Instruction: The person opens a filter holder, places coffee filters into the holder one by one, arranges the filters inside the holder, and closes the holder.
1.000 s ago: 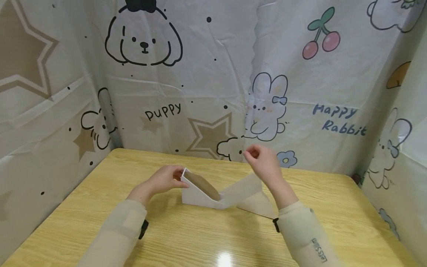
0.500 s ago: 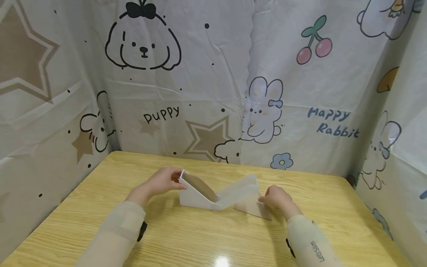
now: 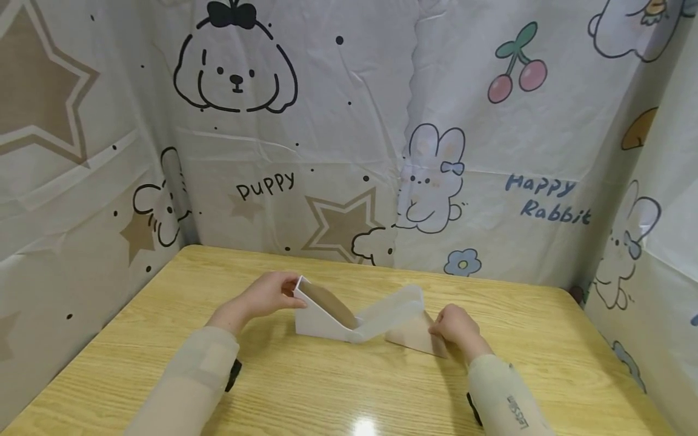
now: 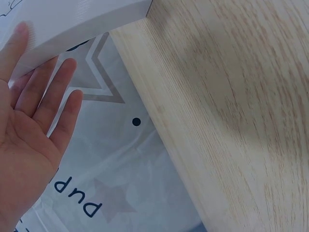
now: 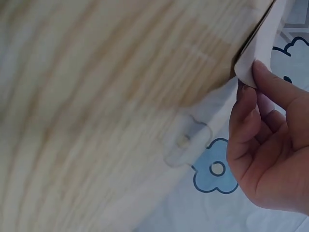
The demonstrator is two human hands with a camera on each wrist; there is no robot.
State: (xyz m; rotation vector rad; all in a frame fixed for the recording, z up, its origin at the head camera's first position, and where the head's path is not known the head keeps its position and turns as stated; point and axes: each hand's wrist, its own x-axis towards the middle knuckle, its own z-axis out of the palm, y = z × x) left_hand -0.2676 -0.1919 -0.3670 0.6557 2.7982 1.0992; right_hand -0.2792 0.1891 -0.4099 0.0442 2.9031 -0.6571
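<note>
A white box [image 3: 325, 326] with a sloping open top stands on the table, brown card [image 3: 329, 303] showing inside it. From its low end a translucent flap [image 3: 394, 309] slants up to the right. My left hand [image 3: 271, 293] grips the box's tall end, thumb on one face and fingers on the other; the left wrist view shows the hand [image 4: 36, 121] at the white wall [image 4: 91, 29]. A thin beige card [image 3: 415, 336] tilts behind the flap, and my right hand [image 3: 457, 327] pinches its edge. In the right wrist view, thumb and forefinger hold the card's rounded corner [image 5: 247, 67].
The wood-grain table [image 3: 305, 387] runs back to a cloth curtain [image 3: 327, 121] printed with cartoon animals. More curtain closes in both sides. Both forearms reach in from the front in pale sleeves, with a dark strap at each wrist.
My right hand has come down from a raised spot above the flap to the beige card's right edge and pinches it. My left hand stays on the box.
</note>
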